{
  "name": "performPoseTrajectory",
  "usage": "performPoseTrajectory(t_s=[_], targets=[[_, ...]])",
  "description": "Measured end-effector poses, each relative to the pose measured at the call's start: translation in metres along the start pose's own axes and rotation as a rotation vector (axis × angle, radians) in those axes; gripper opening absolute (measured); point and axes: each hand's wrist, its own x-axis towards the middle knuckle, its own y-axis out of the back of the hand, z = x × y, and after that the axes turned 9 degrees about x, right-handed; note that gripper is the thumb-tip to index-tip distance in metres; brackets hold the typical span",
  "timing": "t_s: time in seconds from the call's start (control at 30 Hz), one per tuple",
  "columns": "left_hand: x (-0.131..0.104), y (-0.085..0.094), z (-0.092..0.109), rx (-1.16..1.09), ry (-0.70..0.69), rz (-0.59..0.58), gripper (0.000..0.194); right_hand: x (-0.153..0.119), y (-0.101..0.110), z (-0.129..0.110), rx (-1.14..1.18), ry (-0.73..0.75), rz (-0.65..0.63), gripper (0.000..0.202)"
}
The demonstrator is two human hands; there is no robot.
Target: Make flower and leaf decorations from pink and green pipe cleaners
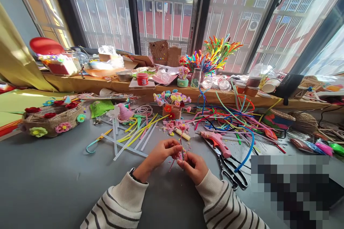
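My left hand (166, 151) is closed, its thumb and forefinger pinching a thin pink pipe cleaner (171, 166) in front of me. Close beside it, my right hand (195, 166) pinches the same small piece from the right. Between the fingertips a dark thin strip and some pink fluff show, too small to make out fully. Just beyond the hands lie a heap of pink fluffy flowers (176, 126) and a pale yellow stick (182, 135). To the right rest a pink glue gun (216, 143) and black-handled scissors (228, 168).
Loose pipe cleaners (215, 118) tangle across the back right. Clear glue sticks (126, 146) lie to the left, near a flower-trimmed twine basket (53, 114). A small flower basket (172, 111) stands behind the hands. Jars and craft supplies crowd the windowsill (161, 91).
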Motion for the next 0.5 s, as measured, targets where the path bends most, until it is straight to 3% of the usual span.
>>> performPoseTrajectory(t_s=[0.3, 0.5], targets=[[-0.0001, -0.0003, 0.0001, -0.034, 0.018, -0.006, 0.022, 0.0002, -0.0004, -0.0008, -0.071, 0.034, 0.021, 0.031], [-0.0009, -0.0003, -0.0003, -0.044, 0.037, -0.028, 0.022, 0.0009, 0.0002, 0.0006, 0.03, 0.006, -0.014, 0.032]])
